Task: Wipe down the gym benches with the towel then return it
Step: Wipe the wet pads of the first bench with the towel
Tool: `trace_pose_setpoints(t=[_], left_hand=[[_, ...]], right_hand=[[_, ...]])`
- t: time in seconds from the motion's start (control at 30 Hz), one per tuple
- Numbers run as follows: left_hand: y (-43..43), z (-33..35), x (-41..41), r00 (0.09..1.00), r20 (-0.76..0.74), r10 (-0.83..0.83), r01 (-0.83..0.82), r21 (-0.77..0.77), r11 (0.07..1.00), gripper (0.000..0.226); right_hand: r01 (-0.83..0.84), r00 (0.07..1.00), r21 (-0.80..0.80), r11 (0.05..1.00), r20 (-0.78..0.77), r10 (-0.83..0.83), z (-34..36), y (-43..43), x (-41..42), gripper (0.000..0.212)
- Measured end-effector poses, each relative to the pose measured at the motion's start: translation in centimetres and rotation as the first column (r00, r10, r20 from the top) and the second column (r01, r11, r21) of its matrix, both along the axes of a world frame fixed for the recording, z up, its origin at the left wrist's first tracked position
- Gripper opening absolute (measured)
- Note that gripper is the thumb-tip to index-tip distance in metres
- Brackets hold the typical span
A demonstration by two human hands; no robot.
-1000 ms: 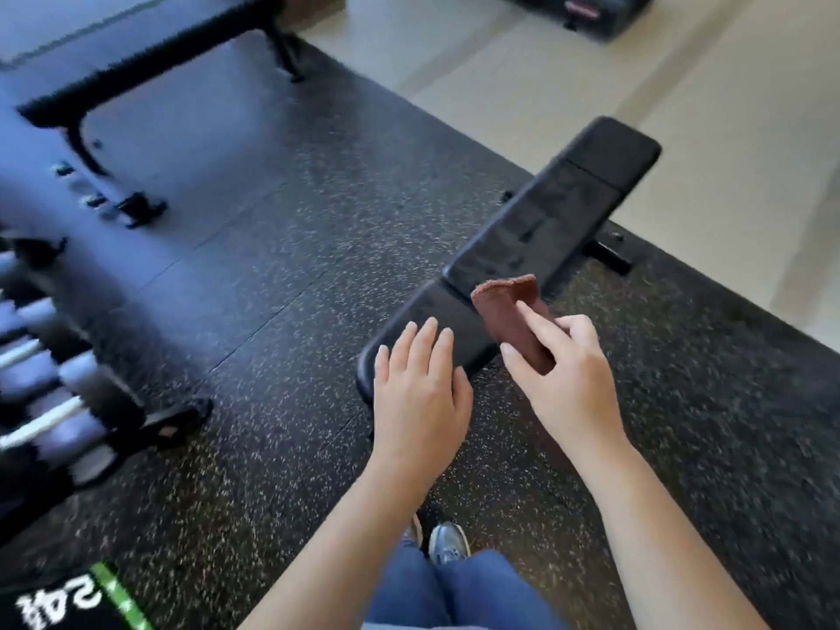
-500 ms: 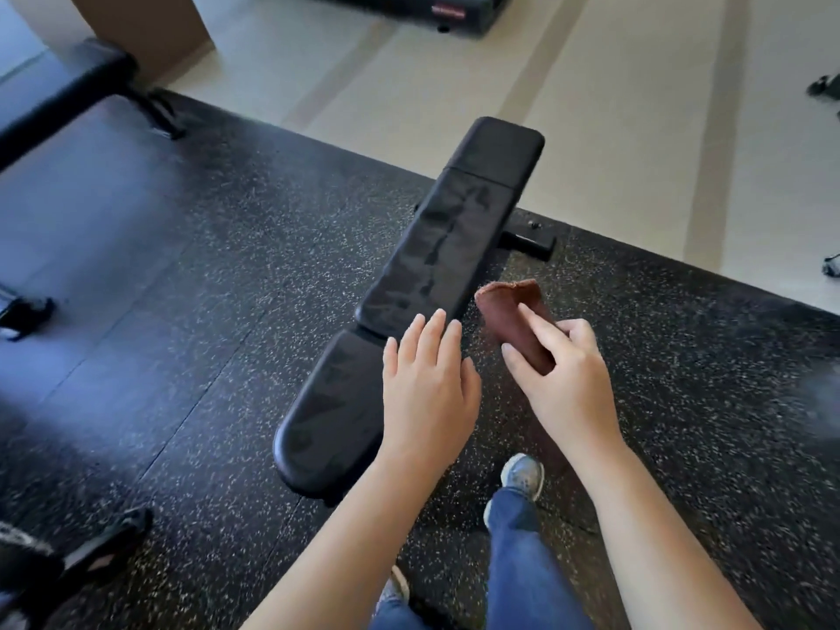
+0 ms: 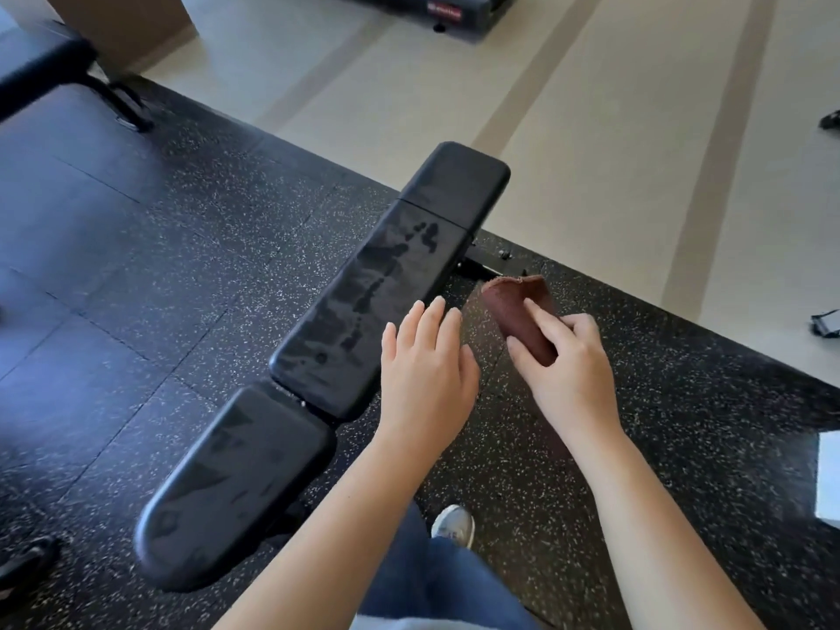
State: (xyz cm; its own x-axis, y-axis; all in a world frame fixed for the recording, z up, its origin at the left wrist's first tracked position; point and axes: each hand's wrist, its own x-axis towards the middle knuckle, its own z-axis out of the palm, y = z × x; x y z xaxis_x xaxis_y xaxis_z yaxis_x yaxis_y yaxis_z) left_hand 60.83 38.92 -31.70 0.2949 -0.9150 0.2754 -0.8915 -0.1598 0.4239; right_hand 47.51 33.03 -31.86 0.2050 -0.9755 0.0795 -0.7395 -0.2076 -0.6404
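The towel has drifted right of the bench, a gap now between them, over the mat. The right hand still pinches it, fingers curled; the left hand stays flat, fingers straight, at the bench's right edge.

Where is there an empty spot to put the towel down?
The long pad and the seat pad are bare, and the floor left of them. Right of the bench it's crowded: left hand, right hand, towel.
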Motion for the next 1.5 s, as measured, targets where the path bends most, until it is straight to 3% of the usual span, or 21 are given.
trace_pose_setpoints(t=[0.67,1.0,1.33,1.5], left_hand=[[-32.9,-1.3,8.7,0.995,-0.013,0.103,-0.103,-0.011,0.995,0.037],[-42.3,-3.5,9.4,0.969,0.011,0.246,-0.246,0.024,0.969,0.038],[-53.9,-12.3,4.2,0.846,0.048,0.53,-0.532,0.139,0.836,0.042],[-58.7,-19.2,1.8,0.784,0.014,0.621,-0.609,0.211,0.765,0.04]], right_hand=[[-0.138,0.99,0.015,0.99,-0.02,0.138,-1.3,-33.3,9.6,0.05],[-0.268,0.963,0.041,0.963,-0.025,0.269,-3.9,-45.2,11.2,0.049],[-0.599,0.791,0.121,0.792,-0.066,0.608,-11.4,-61.3,9.9,0.049],[-0.665,0.727,0.124,0.737,-0.119,0.676,-18.3,-66.6,8.9,0.048]])
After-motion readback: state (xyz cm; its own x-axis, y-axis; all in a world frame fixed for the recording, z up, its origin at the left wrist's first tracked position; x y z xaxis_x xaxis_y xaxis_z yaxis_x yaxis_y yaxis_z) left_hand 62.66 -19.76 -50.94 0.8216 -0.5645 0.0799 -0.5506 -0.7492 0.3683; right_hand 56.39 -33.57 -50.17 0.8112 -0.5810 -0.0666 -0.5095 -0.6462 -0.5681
